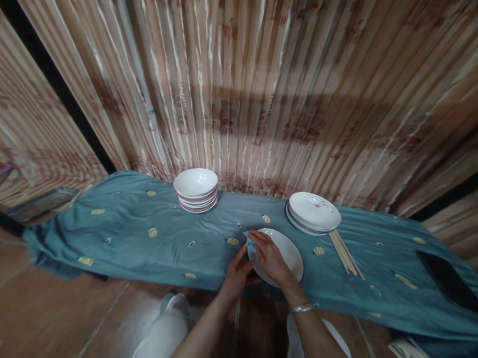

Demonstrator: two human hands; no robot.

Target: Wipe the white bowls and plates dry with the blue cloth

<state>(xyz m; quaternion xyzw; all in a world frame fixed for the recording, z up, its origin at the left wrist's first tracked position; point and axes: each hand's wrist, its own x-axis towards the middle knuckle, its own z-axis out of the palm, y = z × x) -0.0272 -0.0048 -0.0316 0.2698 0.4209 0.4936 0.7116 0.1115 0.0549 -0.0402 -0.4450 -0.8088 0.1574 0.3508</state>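
A white plate (290, 253) is at the front edge of the cloth-covered table, directly before me. My left hand (238, 270) grips its left rim, with some fingers hidden beneath. Over the left part of the plate, my right hand (269, 253) presses a light blue cloth (252, 247) against the rim. Most of the cloth is hidden under the fingers.
A stack of white bowls (196, 183) with red bands stands back left. Several plates (316, 212) are piled back right, beside wooden chopsticks (345, 253). A dark flat object (452, 281) lies at the right end of the teal tablecloth (127, 245). Curtains (236, 95) hang behind.
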